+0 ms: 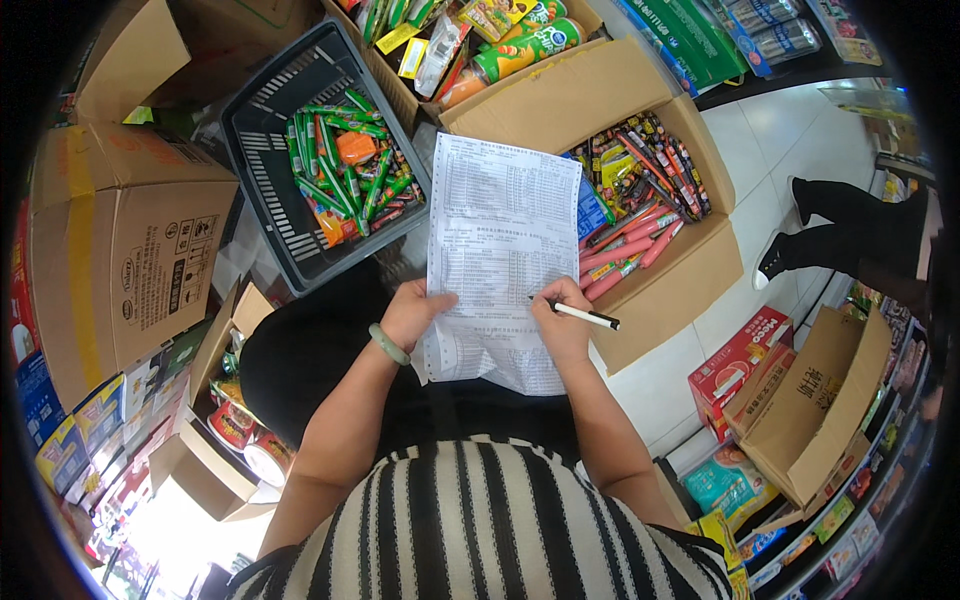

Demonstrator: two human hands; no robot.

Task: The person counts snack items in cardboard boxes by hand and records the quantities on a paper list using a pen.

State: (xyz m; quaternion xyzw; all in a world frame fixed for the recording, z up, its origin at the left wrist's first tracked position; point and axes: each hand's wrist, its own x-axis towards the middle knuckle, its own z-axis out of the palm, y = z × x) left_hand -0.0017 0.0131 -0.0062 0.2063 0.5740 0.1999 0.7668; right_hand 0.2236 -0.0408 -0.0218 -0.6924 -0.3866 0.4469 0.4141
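Note:
A long printed paper form point(502, 217) with perforated side edges lies over my lap, its lower part creased. At its left edge, my left hand point(415, 309) pinches it between thumb and fingers; a pale green bangle circles that wrist. Over the right side of the sheet, my right hand point(561, 319) holds a black-and-white pen point(586, 314), its tip end at the printed rows. Beyond the paper to the left is a dark grey plastic basket point(262, 187) with green-wrapped snack sticks point(337, 169). To the right, an open cardboard box point(660, 281) contains dark and pink wrapped sticks point(622, 251).
A large taped carton point(142, 247) stands at left. Another box of snacks, including a green chip canister point(532, 49), is at the top. On the right are a red carton point(739, 367), an open carton point(810, 405), shelves and another person's legs point(832, 217) on the tiled floor.

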